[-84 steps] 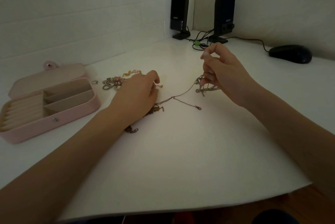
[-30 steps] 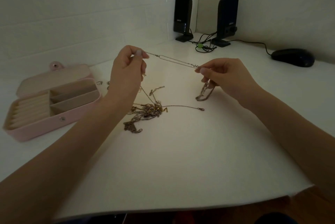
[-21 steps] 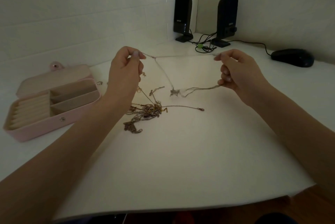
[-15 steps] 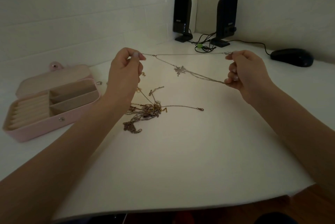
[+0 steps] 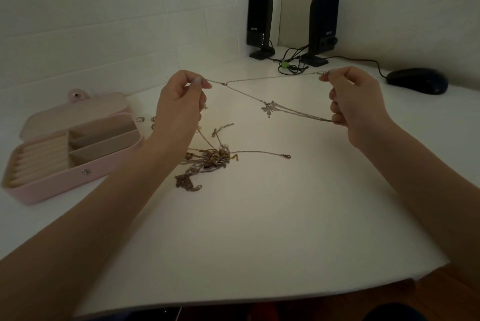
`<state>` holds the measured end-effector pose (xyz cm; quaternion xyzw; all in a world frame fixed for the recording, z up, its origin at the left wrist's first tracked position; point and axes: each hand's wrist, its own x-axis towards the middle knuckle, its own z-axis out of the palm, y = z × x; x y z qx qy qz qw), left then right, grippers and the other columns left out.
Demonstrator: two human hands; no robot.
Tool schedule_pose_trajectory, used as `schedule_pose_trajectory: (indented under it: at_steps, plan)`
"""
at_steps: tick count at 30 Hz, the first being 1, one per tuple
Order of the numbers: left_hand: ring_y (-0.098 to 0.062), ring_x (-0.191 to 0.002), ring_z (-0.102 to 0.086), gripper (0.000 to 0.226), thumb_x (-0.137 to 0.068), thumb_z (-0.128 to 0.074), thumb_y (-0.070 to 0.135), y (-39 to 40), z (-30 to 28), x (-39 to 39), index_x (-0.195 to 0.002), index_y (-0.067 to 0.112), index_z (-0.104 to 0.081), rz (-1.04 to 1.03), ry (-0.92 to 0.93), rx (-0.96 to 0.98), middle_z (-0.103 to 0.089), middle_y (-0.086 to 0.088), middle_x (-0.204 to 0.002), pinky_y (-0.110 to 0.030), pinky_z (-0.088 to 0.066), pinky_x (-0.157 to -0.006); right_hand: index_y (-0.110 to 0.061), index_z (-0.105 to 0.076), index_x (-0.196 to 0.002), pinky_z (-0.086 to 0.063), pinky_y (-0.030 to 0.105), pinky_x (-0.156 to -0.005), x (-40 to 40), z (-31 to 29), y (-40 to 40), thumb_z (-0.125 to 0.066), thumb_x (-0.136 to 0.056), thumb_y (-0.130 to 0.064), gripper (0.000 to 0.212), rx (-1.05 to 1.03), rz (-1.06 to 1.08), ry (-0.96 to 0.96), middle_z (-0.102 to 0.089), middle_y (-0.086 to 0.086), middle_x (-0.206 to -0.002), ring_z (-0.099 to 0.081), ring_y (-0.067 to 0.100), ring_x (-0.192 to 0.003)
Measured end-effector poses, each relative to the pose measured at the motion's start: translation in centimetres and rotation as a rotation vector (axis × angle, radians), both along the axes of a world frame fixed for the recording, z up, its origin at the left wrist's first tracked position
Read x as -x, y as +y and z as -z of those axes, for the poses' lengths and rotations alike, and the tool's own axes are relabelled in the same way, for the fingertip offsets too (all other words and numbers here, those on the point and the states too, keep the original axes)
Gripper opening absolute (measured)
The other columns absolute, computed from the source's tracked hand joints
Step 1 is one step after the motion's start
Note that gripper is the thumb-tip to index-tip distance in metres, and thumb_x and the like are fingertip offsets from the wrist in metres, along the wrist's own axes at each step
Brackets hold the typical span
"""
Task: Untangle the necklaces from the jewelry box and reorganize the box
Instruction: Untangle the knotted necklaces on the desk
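Head-worn camera looks forward and down, close over the table [image 5: 259, 229].

left hand [image 5: 181, 102] hides rings | tangled chains [image 5: 207, 162] too fine to separate

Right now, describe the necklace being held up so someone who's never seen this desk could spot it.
Start at the open pink jewelry box on the white desk, then look right, above the tangled pile of chains. The silver necklace stretches between the left hand and right hand. Alone, it hangs in the air and carries a leaf-like pendant.
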<state>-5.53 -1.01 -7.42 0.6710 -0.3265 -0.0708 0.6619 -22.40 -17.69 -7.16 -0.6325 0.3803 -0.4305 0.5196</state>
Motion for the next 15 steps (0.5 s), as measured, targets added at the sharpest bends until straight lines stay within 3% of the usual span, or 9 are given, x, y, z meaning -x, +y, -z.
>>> schedule_pose_trajectory:
  at_steps: [8, 15]
  plan:
    - [-0.007, -0.044, -0.03, 0.03, -0.099, -0.043, 0.015, 0.12, -0.23, -0.01, -0.075, 0.022, -0.059, -0.008, 0.018, 0.01, -0.041, 0.011, -0.045, -0.023, -0.025, -0.046, -0.025, -0.071, -0.093, -0.03, 0.022, -0.045, -0.03, 0.26, -0.24, -0.062, -0.091, -0.031, 0.011, 0.113, 0.018, 0.035, -0.044, -0.004, -0.062, -0.033, 0.007, -0.048]
    - [-0.005, -0.041, -0.029, 0.03, -0.098, -0.043, 0.012, 0.14, -0.43, 0.22, -0.074, 0.021, -0.06, 0.01, 0.03, 0.003, -0.04, 0.012, -0.044, -0.018, -0.026, -0.041, -0.027, -0.07, -0.095, -0.034, 0.018, -0.049, -0.05, 0.54, -0.74, -0.068, -0.087, -0.035, 0.012, 0.139, 0.041, 0.039, -0.045, -0.004, -0.062, -0.034, 0.005, -0.049]
